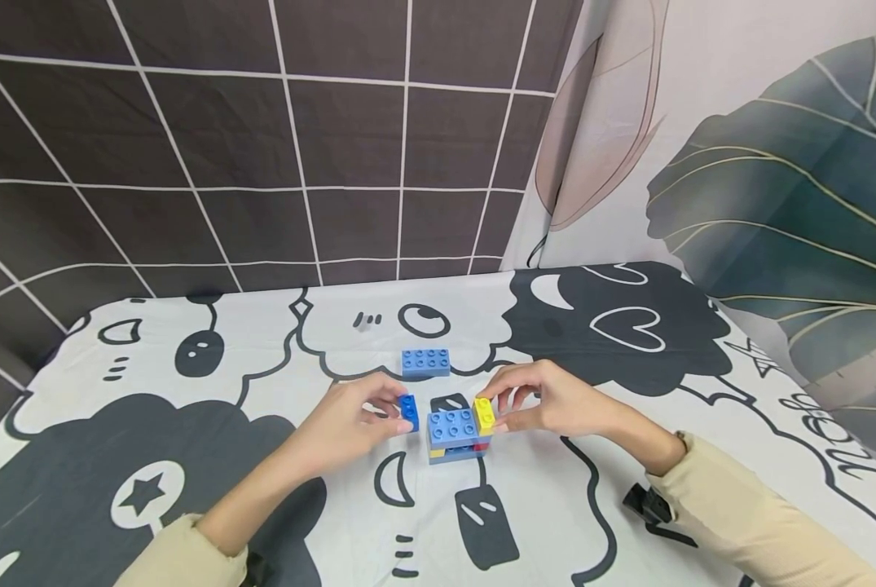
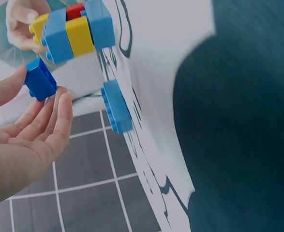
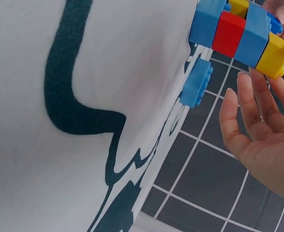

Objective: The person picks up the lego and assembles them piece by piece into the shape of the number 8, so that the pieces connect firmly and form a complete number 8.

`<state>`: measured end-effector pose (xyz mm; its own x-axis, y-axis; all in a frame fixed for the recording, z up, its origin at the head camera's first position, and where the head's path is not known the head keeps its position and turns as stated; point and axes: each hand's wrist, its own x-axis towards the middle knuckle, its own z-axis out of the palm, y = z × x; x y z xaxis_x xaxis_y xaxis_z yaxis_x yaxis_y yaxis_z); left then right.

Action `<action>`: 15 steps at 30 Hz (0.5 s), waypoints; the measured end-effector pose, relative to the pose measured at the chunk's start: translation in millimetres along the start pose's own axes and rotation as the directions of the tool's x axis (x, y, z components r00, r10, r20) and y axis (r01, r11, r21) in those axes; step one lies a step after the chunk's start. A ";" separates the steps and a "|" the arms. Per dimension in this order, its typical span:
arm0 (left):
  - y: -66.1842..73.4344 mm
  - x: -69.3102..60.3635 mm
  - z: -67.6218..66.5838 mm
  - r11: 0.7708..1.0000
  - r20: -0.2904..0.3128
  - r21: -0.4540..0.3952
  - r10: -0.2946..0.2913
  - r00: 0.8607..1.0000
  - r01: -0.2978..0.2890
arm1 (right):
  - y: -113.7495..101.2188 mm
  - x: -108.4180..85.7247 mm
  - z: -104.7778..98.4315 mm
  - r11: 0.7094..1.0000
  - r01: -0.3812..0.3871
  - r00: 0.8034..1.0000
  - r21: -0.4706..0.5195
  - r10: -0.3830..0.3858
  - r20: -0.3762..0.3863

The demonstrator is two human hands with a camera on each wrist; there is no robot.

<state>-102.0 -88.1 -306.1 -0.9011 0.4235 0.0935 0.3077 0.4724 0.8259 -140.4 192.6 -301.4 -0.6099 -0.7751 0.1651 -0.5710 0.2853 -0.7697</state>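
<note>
My left hand (image 1: pixel 353 416) pinches a small dark blue toy brick (image 1: pixel 408 412) between thumb and fingers. It holds the brick in the air just left of a brick stack, apart from it. The stack has a light blue brick (image 1: pixel 452 425) on top, a yellow brick (image 2: pixel 80 36) and a red brick (image 3: pixel 229 34) in its middle layer, and another light blue brick (image 2: pixel 99 24) at the bottom. A small yellow brick (image 1: pixel 484 416) sits on the stack's right end. My right hand (image 1: pixel 548 397) pinches that yellow brick between thumb and fingers.
A loose light blue brick (image 1: pixel 425 363) lies on the patterned black-and-white cloth (image 1: pixel 349 522), behind the stack. A dark grid-patterned curtain (image 1: pixel 349 139) hangs along the far side, and a leaf-patterned one (image 1: pixel 797 187) hangs at the right.
</note>
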 end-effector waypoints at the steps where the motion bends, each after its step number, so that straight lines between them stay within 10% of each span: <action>1: 1.6 0.1 1.6 1.000 0.000 -0.004 -0.003 1.000 0.003 | 0.1 -0.1 0.0 1.000 -0.001 1.000 0.000 0.001 0.001; 15: 19.1 3.3 17.5 1.000 0.033 0.022 0.016 0.999 -0.017 | 0.9 -0.1 -0.2 1.000 -0.005 1.000 0.004 0.005 0.003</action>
<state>-93.8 -64.1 -299.7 -0.8853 0.4564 0.0887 0.3299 0.4820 0.8117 -140.9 193.0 -302.0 -0.6109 -0.7755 0.1591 -0.5658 0.2872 -0.7729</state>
